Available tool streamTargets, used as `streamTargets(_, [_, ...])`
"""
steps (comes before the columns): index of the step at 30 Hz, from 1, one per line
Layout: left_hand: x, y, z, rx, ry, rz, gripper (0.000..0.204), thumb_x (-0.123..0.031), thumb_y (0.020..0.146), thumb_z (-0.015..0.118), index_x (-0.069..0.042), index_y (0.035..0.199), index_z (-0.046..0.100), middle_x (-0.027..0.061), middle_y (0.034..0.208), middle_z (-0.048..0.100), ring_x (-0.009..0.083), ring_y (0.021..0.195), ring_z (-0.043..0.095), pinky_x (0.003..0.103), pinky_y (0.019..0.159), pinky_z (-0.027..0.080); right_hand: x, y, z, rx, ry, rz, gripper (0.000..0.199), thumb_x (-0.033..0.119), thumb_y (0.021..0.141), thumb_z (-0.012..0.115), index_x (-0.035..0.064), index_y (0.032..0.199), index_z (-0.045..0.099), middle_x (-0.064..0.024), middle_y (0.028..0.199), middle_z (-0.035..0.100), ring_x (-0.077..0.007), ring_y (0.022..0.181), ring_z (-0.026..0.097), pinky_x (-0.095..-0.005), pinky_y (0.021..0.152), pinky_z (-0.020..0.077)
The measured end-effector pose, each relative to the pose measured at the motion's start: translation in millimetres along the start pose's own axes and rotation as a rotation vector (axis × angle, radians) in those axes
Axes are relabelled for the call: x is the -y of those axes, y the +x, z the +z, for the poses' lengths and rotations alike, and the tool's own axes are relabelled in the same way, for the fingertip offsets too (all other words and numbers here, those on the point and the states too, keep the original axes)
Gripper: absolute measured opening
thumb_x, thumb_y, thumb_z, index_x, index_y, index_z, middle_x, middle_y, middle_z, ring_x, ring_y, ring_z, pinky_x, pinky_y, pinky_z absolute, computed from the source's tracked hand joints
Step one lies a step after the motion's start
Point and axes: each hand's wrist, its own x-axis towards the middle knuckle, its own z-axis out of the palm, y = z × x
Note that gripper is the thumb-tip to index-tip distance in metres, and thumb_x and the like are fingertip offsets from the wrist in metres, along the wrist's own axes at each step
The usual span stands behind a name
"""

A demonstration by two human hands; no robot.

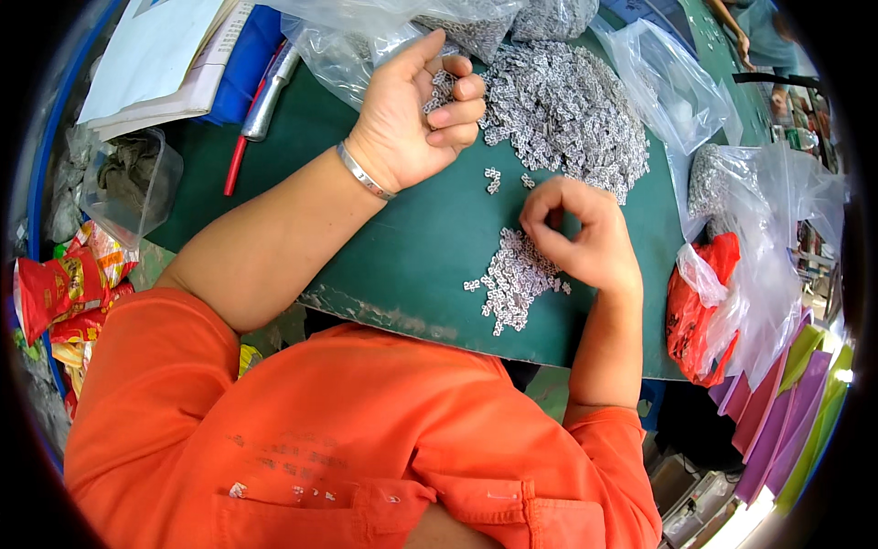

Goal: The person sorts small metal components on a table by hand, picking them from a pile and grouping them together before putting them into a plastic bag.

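My left hand (419,119) is raised at the left edge of a large heap of small silver metal pieces (567,105), palm turned up and fingers curled. Several of these pieces show in the hollow between its thumb and fingers. Over a smaller pile of the same pieces (514,284), near the table's front edge, my right hand (590,236) has its thumb and forefinger bent into a ring. Its fingertips point down at that pile, and whether they pinch a piece cannot be seen. A few loose pieces (493,180) lie between the two piles.
The green table (393,284) also carries clear plastic bags (672,82), some filled with pieces. Left stand papers (151,78), a red-and-silver rod tool (261,110) and a clear plastic box (137,188). A red bag (700,311) sits at the right edge. Another person's arm (732,32) shows far right.
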Motion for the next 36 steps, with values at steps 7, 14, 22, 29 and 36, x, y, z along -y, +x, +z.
streamTargets(7, [2,-1,4,-0.040,0.019,0.003,0.035,-0.038,0.098,0.041,-0.007,0.084,0.050,0.0017,0.070,0.044,0.0080,0.046,0.031,0.021,0.038,0.024,1,19,23,-0.177,-0.241,-0.349,0.018,-0.007,0.069,0.065,0.0030,0.083,0.060,-0.0086,0.090,0.063,-0.0277,0.080,0.058,-0.0348,0.071,0.0480])
streamTargets(14, [2,-1,3,-0.019,0.000,-0.004,0.034,-0.038,0.097,0.042,-0.008,0.084,0.050,0.0016,0.069,0.044,0.0080,0.046,0.032,0.022,0.038,0.024,4,0,3,-0.022,0.052,-0.182,0.020,-0.007,0.067,0.064,0.0032,0.084,0.062,-0.0095,0.082,0.063,-0.0268,0.078,0.058,-0.0346,0.069,0.0480])
streamTargets(22, [3,0,4,-0.045,0.028,0.020,0.033,-0.037,0.097,0.042,-0.008,0.084,0.048,0.0011,0.069,0.042,0.0075,0.046,0.032,0.021,0.038,0.024,-1,24,18,-0.243,-0.447,-0.405,0.017,0.000,0.069,0.067,0.0057,0.084,0.061,-0.0064,0.084,0.062,-0.0254,0.077,0.057,-0.0355,0.070,0.0454])
streamTargets(29, [4,-1,8,-0.071,0.038,0.025,0.034,-0.037,0.098,0.041,-0.007,0.084,0.049,0.0007,0.069,0.042,0.0069,0.045,0.030,0.021,0.037,0.023,-11,-2,-5,-0.358,-0.288,-0.184,0.012,-0.002,0.070,0.066,0.0027,0.079,0.061,-0.0089,0.077,0.061,-0.0277,0.073,0.057,-0.0365,0.067,0.0465])
streamTargets(36, [4,0,4,-0.060,0.026,0.013,0.035,-0.038,0.098,0.042,-0.007,0.084,0.050,0.0010,0.069,0.042,0.0070,0.045,0.030,0.020,0.037,0.023,-7,14,12,-0.351,-0.445,-0.294,0.017,0.000,0.067,0.070,0.0036,0.076,0.056,-0.0086,0.076,0.058,-0.0281,0.076,0.056,-0.0367,0.068,0.0465])
